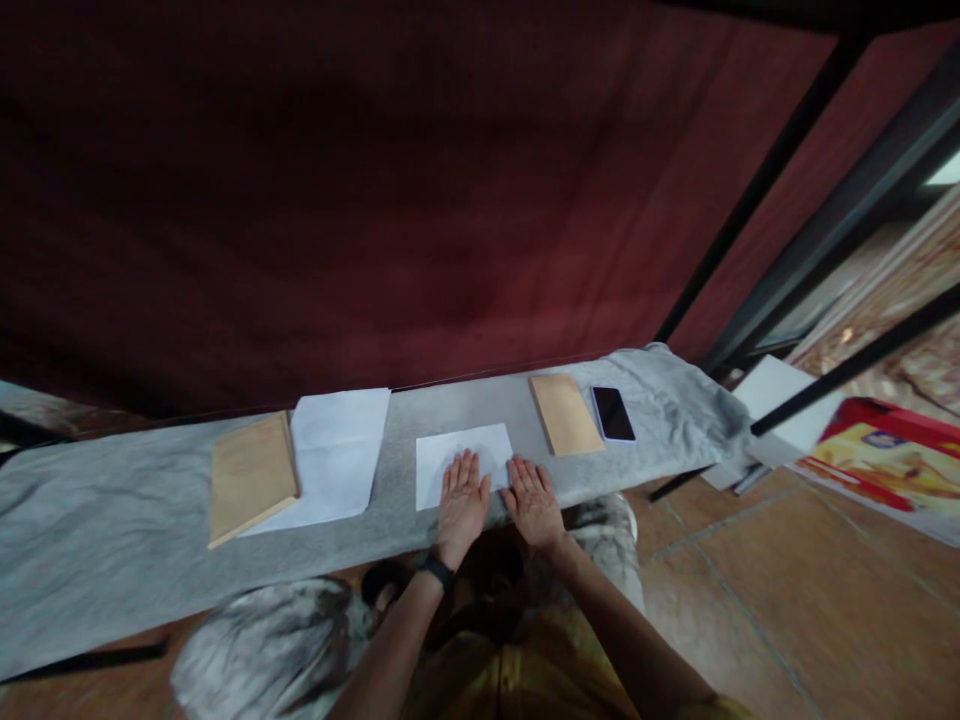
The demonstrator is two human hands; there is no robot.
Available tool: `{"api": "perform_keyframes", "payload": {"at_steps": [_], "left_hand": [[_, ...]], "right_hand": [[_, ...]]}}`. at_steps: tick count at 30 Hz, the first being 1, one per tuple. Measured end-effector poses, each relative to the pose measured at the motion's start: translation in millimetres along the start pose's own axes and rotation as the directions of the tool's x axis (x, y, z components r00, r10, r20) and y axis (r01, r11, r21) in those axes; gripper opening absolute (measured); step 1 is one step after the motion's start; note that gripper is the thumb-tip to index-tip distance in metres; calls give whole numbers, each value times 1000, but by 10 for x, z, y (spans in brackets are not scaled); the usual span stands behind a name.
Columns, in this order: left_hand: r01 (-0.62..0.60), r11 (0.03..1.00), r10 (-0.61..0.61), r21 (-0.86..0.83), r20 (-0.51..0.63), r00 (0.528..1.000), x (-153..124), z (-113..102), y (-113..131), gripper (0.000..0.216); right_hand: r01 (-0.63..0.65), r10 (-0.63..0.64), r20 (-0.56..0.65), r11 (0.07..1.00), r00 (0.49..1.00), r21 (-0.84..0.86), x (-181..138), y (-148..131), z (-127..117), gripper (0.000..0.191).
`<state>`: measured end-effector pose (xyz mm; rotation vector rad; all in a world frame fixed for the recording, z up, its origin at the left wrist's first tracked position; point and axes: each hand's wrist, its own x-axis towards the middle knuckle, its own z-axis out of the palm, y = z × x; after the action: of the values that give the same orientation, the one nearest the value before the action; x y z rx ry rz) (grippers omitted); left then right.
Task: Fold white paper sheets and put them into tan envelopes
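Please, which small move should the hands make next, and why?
Perhaps the right hand should shift slightly left, onto the small white paper sheet. The left hand has its fingers flat on that sheet, while the right lies at its right edge, mostly off it.

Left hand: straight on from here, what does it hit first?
Beyond the white paper under its fingers and the grey cloth, the left hand would likely meet the red backdrop; depth unclear.

Free lane between large papers (341,450), small sheet (435,462); red backdrop (450,200) behind.
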<state>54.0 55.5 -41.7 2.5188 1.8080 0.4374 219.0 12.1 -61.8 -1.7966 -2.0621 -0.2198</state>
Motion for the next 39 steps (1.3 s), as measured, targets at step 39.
{"api": "perform_keyframes", "payload": {"at_steps": [39], "left_hand": [[31,988,-30,151,-8,1000,-84,-118,-479,63]], "right_hand": [[-105,105,35,994,994,2,868,31,395,58]]}}
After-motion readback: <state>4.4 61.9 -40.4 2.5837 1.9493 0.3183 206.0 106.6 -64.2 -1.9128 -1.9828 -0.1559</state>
